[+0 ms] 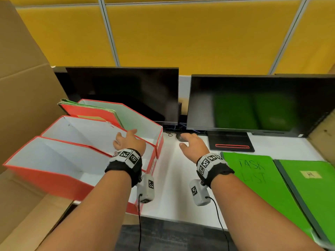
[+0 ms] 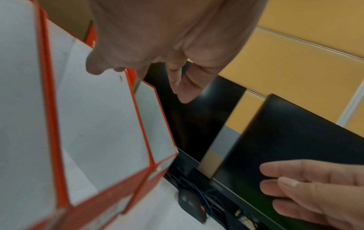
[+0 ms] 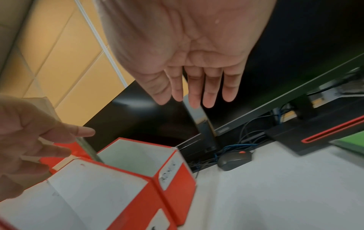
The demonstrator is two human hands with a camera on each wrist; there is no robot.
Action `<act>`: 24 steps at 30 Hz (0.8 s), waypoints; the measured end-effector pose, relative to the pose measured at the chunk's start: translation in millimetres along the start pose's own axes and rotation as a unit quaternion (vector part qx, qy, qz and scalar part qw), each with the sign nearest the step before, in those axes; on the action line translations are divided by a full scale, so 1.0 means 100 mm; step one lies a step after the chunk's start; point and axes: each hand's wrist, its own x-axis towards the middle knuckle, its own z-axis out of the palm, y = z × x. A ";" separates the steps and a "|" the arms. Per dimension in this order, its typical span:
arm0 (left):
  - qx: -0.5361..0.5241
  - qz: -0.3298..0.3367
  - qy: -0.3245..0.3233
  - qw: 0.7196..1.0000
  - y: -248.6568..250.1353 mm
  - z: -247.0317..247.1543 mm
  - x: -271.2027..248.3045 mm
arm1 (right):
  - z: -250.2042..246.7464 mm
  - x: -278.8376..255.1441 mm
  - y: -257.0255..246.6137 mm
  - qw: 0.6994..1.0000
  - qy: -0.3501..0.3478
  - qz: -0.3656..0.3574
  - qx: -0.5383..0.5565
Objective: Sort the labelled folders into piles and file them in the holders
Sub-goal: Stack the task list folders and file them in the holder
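Observation:
Three red file holders with white insides stand side by side at the left of the desk: the nearest holder [image 1: 45, 171], the middle holder [image 1: 85, 131] and the far holder [image 1: 145, 124]. The far one has a stack of folders [image 1: 90, 110] leaning in it. My left hand [image 1: 129, 140] hovers over the middle holder's right wall with loose fingers and holds nothing. My right hand [image 1: 193, 143] hangs above the desk beside the holders, fingers straight [image 3: 199, 87], empty. Two green folders lie at the right: one marked TASK LIST [image 1: 257, 178], one labelled HR [image 1: 311, 180].
Two dark monitors [image 1: 126, 93] [image 1: 253, 104] stand behind the holders and hands, with a black mouse [image 3: 234, 159] and cables under them. Brown cardboard [image 1: 23, 87] rises at the left. The white desk [image 1: 172, 178] shows between holders and green folders.

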 end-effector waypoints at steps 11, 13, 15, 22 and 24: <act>0.013 0.024 -0.072 0.997 0.58 1.17 -0.49 | -0.72 -0.34 1.14 0.999 0.001 0.046 -0.021; 0.015 0.019 -0.084 0.996 0.67 1.42 -0.61 | -0.85 -0.41 1.37 0.998 -0.002 0.055 -0.021; 0.011 0.018 -0.091 0.996 0.74 1.66 -0.72 | -0.97 -0.48 1.59 0.997 -0.006 0.065 -0.029; 0.029 0.014 -0.115 0.993 0.87 2.35 -1.02 | -1.24 -0.65 2.29 0.993 -0.040 0.101 -0.047; 0.034 0.017 -0.128 0.991 0.86 2.52 -1.08 | -1.28 -0.71 2.47 0.989 -0.052 0.127 -0.056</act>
